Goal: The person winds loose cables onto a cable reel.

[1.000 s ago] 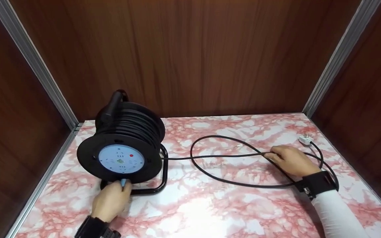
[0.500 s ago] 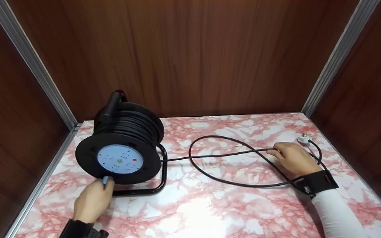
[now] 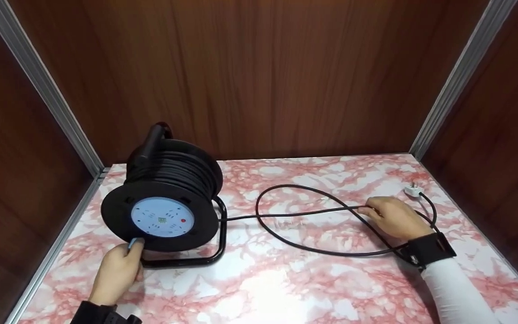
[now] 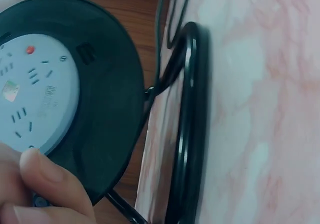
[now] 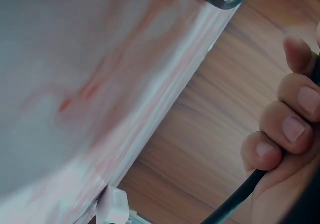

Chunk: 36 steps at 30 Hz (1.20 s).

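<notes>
A black cable reel [image 3: 110,211] with a pale blue socket panel [image 3: 162,217] stands at the left of the table on a tubular black frame [image 3: 187,262]. At the lower left of its front disc, my left hand [image 3: 117,270] grips a small blue knob [image 3: 134,242]; in the left wrist view the curled fingers [image 4: 60,189] mostly hide it. Black cable [image 3: 304,212] runs from the reel to the right. My right hand [image 3: 394,218] holds this cable, its fingers [image 5: 287,134] curled round it in the right wrist view.
Loose cable forms a large loop [image 3: 286,243] mid-table, crossing the held stretch. A white plug [image 3: 413,191] lies at the back right. Brown wood-grain panels [image 3: 259,81] wall the back and sides of the pink-and-white marbled table [image 3: 331,283].
My left hand has moved left with the knob along the disc's lower edge, and the reel has turned. My right hand rose slightly, then lowered again with the cable.
</notes>
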Available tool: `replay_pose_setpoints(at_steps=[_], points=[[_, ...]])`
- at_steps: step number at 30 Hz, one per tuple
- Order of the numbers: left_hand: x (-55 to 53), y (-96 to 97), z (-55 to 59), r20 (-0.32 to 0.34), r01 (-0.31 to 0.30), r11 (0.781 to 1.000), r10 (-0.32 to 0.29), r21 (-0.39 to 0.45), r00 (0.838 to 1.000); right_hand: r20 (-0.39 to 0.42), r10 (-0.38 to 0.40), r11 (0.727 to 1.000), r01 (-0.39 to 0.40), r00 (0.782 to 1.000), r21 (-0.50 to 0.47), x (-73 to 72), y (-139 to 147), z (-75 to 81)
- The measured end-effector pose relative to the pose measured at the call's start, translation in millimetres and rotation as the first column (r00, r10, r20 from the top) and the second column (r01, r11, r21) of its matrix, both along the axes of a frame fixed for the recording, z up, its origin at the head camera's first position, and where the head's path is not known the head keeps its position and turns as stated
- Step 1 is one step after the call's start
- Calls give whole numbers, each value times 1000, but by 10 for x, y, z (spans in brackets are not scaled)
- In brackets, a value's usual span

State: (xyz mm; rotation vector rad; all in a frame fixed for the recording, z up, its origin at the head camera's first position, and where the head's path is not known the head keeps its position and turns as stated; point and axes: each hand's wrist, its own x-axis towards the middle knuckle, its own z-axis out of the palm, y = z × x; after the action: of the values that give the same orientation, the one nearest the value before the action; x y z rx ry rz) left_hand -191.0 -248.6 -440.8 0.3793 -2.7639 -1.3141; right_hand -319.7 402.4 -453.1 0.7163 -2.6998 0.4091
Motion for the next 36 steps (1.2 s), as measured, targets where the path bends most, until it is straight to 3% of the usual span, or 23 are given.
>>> replay_pose_setpoints(at_steps=[5,7,9,11,16,18,20,22,26,32,36], points=[[-1,-58,55,-20,-35,991,38,131,999,1,24,1000,-24,1000,15,18,-87,24],[-4,-84,102,-21,-58,979,63,197,998,11,19,1000,-20,1000,17,24,-102,23],[-7,-100,166,-24,-88,952,99,293,995,23,9,1000,-9,1000,17,28,-100,20],[-5,-101,248,-37,-107,904,134,414,990,36,-4,1000,3,999,15,31,-90,19],[-11,-51,478,-113,-67,740,191,669,975,57,-21,1000,20,998,12,20,-64,19],[-22,-19,574,-151,-35,705,200,709,968,67,-29,1000,29,997,8,14,-53,19],[-38,22,666,-186,-11,686,212,728,959,82,-38,999,38,996,3,15,-46,19],[-51,68,749,-211,3,683,221,731,952,94,-44,999,45,995,-3,13,-49,15],[-60,158,857,-234,-7,706,244,708,941,104,-33,999,34,994,-1,5,-95,1],[-72,213,901,-238,-40,765,249,642,939,81,-16,1000,15,997,10,9,-135,-6],[-76,215,905,-248,-46,785,250,618,936,67,-5,1000,4,998,14,1,-146,-3]])
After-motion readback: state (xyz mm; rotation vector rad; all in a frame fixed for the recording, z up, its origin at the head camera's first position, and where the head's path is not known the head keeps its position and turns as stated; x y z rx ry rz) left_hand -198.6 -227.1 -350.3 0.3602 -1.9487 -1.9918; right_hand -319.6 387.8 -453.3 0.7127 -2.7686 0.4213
